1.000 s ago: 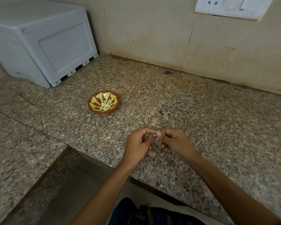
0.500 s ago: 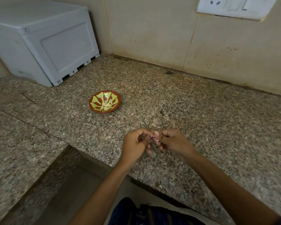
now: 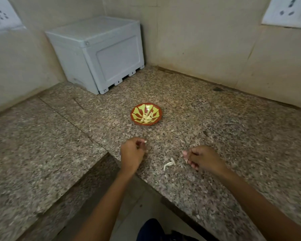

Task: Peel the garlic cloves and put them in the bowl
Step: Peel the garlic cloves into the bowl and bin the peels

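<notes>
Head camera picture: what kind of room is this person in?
Probably a home kitchen. There is a speckled granite counter, wall sockets above it, and a small bowl holding peeled garlic cloves, with bits of garlic skin lying on the stone.

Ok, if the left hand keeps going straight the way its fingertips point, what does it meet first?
Probably the bowl: the left hand, pinching a pale garlic clove, points up-counter toward it, with only bare counter between. Height above the rim is unclear.
</notes>
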